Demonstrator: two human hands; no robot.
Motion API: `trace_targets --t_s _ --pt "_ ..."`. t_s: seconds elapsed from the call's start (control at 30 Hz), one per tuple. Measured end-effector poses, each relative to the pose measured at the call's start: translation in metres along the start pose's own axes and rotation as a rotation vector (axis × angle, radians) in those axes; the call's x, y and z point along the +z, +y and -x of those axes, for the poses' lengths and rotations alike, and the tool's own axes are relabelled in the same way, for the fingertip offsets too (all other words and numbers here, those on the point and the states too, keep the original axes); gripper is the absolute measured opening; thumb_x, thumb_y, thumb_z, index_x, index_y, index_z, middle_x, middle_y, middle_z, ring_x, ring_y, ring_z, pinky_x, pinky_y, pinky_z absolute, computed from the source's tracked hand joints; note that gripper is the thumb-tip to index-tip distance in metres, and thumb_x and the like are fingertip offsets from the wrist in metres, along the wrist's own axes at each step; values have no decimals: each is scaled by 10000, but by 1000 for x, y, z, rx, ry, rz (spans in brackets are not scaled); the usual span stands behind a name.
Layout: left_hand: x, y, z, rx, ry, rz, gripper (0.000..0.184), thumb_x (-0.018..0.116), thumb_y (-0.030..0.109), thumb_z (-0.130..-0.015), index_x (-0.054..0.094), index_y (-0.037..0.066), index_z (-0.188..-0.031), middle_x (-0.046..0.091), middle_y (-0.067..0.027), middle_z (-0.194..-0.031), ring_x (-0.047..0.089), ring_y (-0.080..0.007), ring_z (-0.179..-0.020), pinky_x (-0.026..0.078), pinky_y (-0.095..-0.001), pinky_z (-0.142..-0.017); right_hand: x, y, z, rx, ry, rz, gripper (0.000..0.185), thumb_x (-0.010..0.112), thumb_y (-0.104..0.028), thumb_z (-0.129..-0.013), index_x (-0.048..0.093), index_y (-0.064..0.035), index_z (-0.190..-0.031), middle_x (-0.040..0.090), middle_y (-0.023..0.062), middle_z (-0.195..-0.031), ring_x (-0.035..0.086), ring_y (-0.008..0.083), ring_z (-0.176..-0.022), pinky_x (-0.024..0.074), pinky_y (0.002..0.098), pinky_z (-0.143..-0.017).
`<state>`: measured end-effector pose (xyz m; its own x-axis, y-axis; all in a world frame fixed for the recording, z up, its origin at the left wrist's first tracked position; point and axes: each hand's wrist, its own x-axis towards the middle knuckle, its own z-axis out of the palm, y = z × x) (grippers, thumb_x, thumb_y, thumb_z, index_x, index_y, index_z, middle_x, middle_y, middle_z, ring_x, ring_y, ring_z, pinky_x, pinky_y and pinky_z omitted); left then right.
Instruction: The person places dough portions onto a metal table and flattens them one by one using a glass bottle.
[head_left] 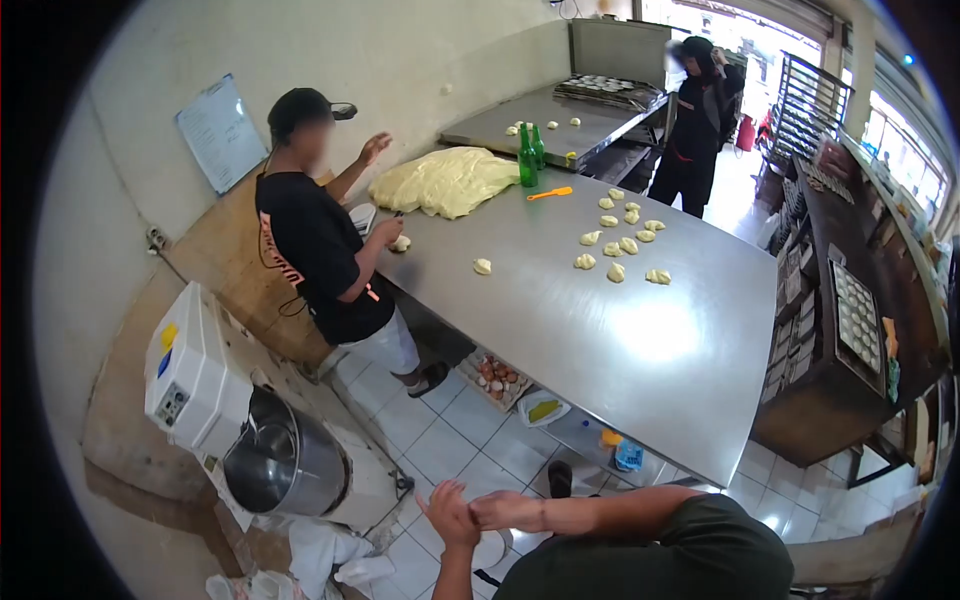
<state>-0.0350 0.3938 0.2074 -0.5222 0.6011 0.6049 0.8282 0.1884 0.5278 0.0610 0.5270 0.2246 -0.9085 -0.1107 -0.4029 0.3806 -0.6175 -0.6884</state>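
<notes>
On the steel table [530, 325] lie the big dough mass [445, 184] and small dough pieces [616, 272], while we, seemingly cleaning off, touch our loosely spread left hand [450, 515] with our right hand [503, 510], whose grip we cannot tell; reaching dough calls for parting them.

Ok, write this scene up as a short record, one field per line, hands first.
Left hand: fingers extended, against the right hand
Right hand: overlapping the left hand; no held object visible
Table: metal top
Large dough: mounded near the table's far end
Small dough pieces: scattered on the table
Bottles: two, green, upright beside the large dough
Mixer: white body, metal bowl
Co-workers: one beside the table, another farther back
</notes>
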Motion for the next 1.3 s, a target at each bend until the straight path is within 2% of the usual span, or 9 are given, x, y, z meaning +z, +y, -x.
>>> trace_targets --t_s 0.07,0.2,0.33,0.4,0.5,0.87,1.03,1.23,1.3 --pt "24 -50 12 -525 -90 -69 298 589 269 -970 666 34 -1136 684 -146 -1160 626 -362 -1108 257 -619 -1116 -31 -47 32 -41 104 243 299 615 -328 -992 681 -37 -1010 662 58 -939 584 99 -794 488 277 -704" --pt "45 -86 17 -424 -267 -66 200 671 173 -901 685 48 -1056 700 -136 -1043 654 -334 -966 465 -467 -939 -111 -105 39 -155 719 464 460 631 -434 -956 706 9 -860 633 42 -669 599 161 -635 482 329 -608" --pt "87 -100 -59 -462 -317 9 242 702 181 -864 688 27 -1050 696 -151 -998 668 -309 -931 514 -408 -852 -217 -129 -2 -324 883 398 461 623 -425 -960 690 24 -879 638 58 -688 600 170 -629 469 346 -589" --pt "115 -95 -127 -392 -382 -17 191 677 177 -897 680 34 -1024 695 -150 -1024 654 -331 -935 502 -423 -844 -255 -143 -20 -434 910 505 311 644 -280 -982 675 4 -859 595 22 -649 529 92 -598 435 273 -527" --pt "164 -97 -235 -227 -345 42 178 667 175 -913 672 19 -999 681 -153 -981 651 -333 -928 510 -414 -831 -267 -203 -23 -429 874 155 248 659 -218 -965 689 17 -895 632 26 -688 566 94 -598 488 285 -547" --pt "399 -214 -578 -56 -540 25 230 640 259 -952 657 36 -1008 637 -147 -1052 617 -332 -999 492 -432 -874 -415 -378 -36 -407 1140 225 207 615 -162 -947 732 -11 -1028 701 55 -841 649 124 -694 550 285 -608" --pt "492 -252 -622 95 -604 -175 320 645 272 -939 580 54 -1164 527 -165 -1286 499 -360 -1212 402 -479 -1032 -498 -516 -77 -367 1168 134 258 573 -173 -980 690 -13 -1146 695 70 -952 655 155 -768 559 310 -632" --pt "494 -240 -629 146 -510 -196 414 648 232 -908 490 34 -1235 458 -197 -1356 425 -413 -1266 279 -552 -1092 -644 -662 -157 -544 1170 60 279 556 -184 -951 708 -53 -1145 697 74 -958 648 191 -755 544 329 -654" --pt "497 -241 -631 158 -529 -159 426 645 251 -904 495 36 -1240 441 -206 -1399 416 -415 -1283 284 -560 -1080 -694 -703 -175 -550 1177 30 311 547 -168 -950 684 -41 -1198 690 66 -1035 649 203 -881 546 349 -770"
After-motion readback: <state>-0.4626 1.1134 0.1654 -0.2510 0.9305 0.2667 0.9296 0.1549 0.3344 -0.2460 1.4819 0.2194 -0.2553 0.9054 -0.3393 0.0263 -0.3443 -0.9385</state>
